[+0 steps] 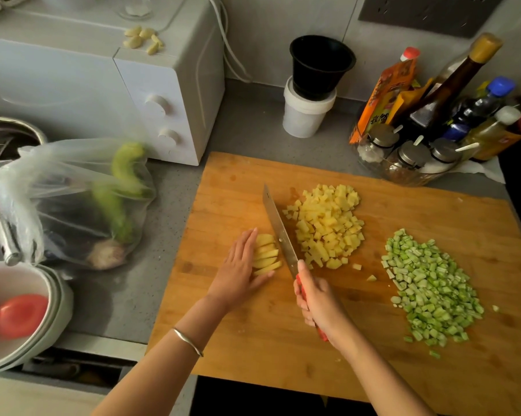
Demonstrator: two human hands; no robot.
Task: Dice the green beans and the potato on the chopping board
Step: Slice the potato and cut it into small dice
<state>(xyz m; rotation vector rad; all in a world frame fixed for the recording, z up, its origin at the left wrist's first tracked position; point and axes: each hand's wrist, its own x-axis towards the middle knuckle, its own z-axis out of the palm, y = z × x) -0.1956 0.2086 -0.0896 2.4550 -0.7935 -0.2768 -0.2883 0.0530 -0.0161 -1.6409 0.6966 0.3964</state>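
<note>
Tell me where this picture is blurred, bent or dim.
Head view: the wide-angle lens bows the chopping board and microwave; tomatoes and plastic bag at the left edge are smeared; diced potato and diced green beans are sharp; light is dim.

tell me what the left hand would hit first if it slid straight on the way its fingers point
Likely the knife, near its blade tip: the left hand points up the chopping board and slightly right. The potato strips lie beside its fingers, not ahead. Blade height unclear.
</note>
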